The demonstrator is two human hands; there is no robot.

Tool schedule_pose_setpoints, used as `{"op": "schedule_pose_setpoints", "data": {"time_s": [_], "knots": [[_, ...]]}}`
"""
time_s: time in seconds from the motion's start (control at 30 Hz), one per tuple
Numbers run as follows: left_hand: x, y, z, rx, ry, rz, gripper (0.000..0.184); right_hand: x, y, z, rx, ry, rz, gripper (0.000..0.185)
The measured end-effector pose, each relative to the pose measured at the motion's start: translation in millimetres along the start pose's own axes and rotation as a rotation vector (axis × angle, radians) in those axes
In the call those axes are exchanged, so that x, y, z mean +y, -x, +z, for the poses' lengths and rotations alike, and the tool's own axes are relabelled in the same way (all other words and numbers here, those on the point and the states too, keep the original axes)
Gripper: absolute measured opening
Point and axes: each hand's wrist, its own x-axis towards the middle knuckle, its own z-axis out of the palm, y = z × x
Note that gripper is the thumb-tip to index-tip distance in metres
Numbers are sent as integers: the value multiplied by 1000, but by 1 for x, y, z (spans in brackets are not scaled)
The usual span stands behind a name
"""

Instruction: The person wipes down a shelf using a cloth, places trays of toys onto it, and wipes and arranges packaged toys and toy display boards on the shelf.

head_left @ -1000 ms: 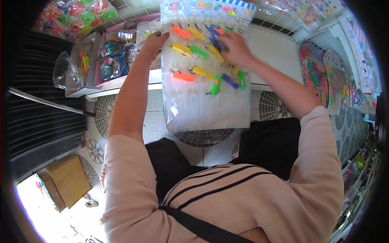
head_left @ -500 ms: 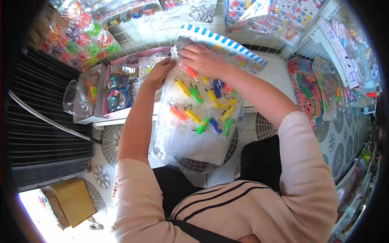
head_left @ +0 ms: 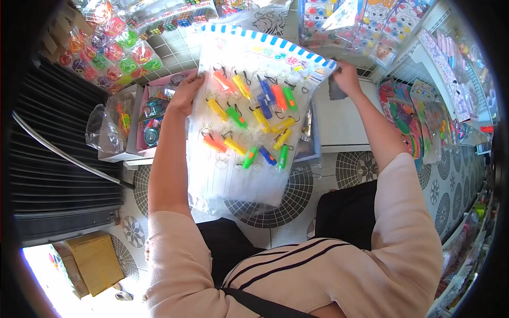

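Observation:
A large clear plastic toy pack with a blue-and-white striped header hangs in front of me, tilted. Inside it, several small yellow, green, blue and orange tubes with dark cord loops, like mini torches, lie scattered over a card with bunny outlines. My left hand is closed on the pack's left edge, near the top. At the upper right corner of the header is my right hand, fingers closed around a grey cloth and against the corner.
An open box of packaged goods stands behind on the left, beside a white ledge. Bagged toys hang on the wall grid. More packs hang at right. A cardboard box sits on the tiled floor, lower left.
My right hand, with the grey cloth, has moved from the pack's upper left to its upper right corner. The pack has shifted left, and the tubes inside have spread out.

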Motion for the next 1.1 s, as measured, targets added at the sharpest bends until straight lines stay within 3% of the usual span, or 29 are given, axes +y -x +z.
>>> {"op": "schedule_pose_setpoints", "data": {"time_s": [0.1,0.13,0.23,0.37,0.4,0.53,0.73,0.83,0.93,1.03,1.1], "knots": [[6,-1,-4,35,-18,7,22,16,-20,1,33,-781,396,24],[7,-1,-5,26,-28,9,22,4,-19,-5,-10,-929,420,25],[10,0,-3,71,-79,-11,24,-24,-17,-5,-104,-1081,520,27],[14,3,0,52,-51,-49,29,-40,-7,-1,-505,-1393,657,43],[13,3,-2,51,-50,-53,31,-35,-4,3,-578,-1313,647,56],[14,0,-6,100,-35,-57,34,-38,13,18,-657,-1205,647,79],[18,4,-15,136,-63,-81,33,-59,21,25,-783,-1632,673,84],[23,7,-21,189,-64,-69,31,-57,23,31,-836,-1615,567,78],[33,22,0,205,-55,-8,29,-63,30,14,-819,-1265,319,62],[50,25,-2,164,-39,88,25,-109,22,-14,-632,-1159,270,45],[72,27,-11,146,-23,185,22,-129,7,-9,-475,-1261,285,34]]}}
